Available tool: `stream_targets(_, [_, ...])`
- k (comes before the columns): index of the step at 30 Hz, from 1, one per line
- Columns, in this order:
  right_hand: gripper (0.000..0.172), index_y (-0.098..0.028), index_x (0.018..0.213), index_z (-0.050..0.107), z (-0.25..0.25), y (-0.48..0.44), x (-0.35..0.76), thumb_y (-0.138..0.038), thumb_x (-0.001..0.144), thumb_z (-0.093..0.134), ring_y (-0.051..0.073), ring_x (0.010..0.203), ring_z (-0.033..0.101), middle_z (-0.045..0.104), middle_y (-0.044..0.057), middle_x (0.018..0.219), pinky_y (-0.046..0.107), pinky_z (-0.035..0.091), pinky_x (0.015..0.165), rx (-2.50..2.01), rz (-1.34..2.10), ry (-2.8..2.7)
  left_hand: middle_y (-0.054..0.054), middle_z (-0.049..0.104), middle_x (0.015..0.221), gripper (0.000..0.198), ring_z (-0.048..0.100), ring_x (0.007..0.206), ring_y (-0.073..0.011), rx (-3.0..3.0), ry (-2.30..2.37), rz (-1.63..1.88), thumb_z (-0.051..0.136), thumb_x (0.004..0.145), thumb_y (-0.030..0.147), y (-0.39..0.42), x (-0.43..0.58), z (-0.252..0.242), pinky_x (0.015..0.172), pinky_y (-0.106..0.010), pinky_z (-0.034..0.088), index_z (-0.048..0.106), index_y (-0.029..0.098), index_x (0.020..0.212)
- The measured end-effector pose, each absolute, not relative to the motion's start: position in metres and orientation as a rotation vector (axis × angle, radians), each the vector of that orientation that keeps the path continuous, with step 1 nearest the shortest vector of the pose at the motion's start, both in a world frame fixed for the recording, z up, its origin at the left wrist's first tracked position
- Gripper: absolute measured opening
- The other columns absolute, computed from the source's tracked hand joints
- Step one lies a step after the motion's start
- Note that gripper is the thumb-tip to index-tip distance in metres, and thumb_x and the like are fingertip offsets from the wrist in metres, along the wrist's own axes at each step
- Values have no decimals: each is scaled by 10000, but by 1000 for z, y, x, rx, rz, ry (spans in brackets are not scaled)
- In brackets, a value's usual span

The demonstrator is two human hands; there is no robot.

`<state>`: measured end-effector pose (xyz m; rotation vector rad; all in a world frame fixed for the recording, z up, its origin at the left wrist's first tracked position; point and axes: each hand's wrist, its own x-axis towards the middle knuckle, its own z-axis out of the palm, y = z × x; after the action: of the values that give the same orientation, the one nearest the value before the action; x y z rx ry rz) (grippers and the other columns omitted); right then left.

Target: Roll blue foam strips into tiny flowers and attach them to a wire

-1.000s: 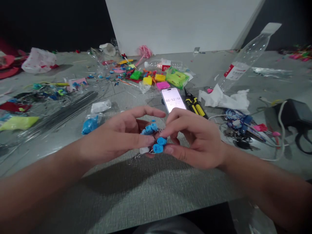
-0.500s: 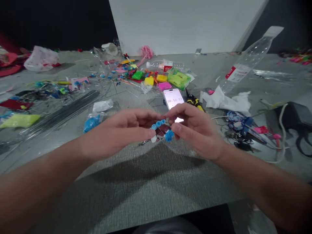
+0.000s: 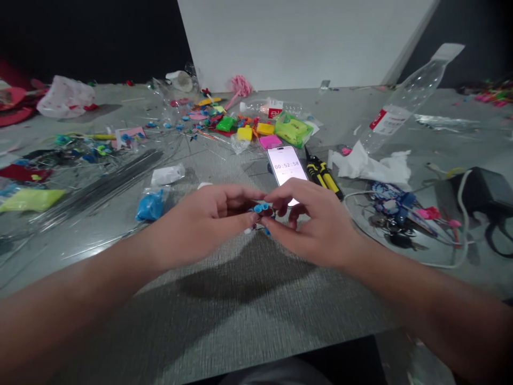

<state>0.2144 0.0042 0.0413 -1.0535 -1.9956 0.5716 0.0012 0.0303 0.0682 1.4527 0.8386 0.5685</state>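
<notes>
Between my two hands, above the grey table, is a small wire piece with blue clay beads [image 3: 261, 207] and a bit of white. My left hand [image 3: 208, 216] is closed on its left side, thumb pressed near the beads. My right hand [image 3: 310, 219] pinches the right side with thumb and fingertips. Fingers cover much of the piece, so its full shape is hidden. Just beyond my right hand lies a phone [image 3: 286, 164] with a running timer, its lower part covered by the fingers.
Yellow-black pliers [image 3: 323, 174] lie right of the phone. A clear bottle [image 3: 395, 115] leans at the right, near white tissue [image 3: 368, 166] and a black adapter [image 3: 484, 195]. Left are a blue clay packet [image 3: 149, 206] and thin wires [image 3: 100, 184]. Colourful clay packs [image 3: 245, 133] sit behind.
My right hand has shifted left and turned over the piece. The row of blue beads shows less, and the blue lump below is mostly covered.
</notes>
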Motion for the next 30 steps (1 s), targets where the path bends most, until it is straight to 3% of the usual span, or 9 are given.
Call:
stream_targets(10, [242,-188,1037,672,40,-1,212,-154,798,671,190,855,608,650,58,936,311,502,708,-1077,363,-2085,-58,723,1294,343,668,1218,-240,1519,822,509,682,933,221,29,1,65,1028,-345,510,670,215,1276])
stream_targets(17, [229,-191,1026,698,42,-3,211,-158,802,663,161,762,556,584,45,911,293,457,671,-1112,351,-2112,-32,734,1250,316,696,1135,-218,1544,800,467,642,940,171,28,4,62,1017,-356,512,684,244,1244])
stream_targets(26, [125,-179,901,712,43,-3,212,-138,795,659,142,689,543,591,9,772,279,386,630,-1086,320,-2215,-52,740,1237,348,702,1142,-253,1506,809,458,698,903,215,23,2,64,983,-380,544,681,256,1248])
stream_targets(30, [172,-174,946,709,47,-2,213,-125,787,667,137,690,544,605,3,776,269,385,632,-1099,323,-2221,-51,730,1266,364,692,1169,-249,1503,801,454,699,914,236,26,1,64,984,-359,535,664,256,1275])
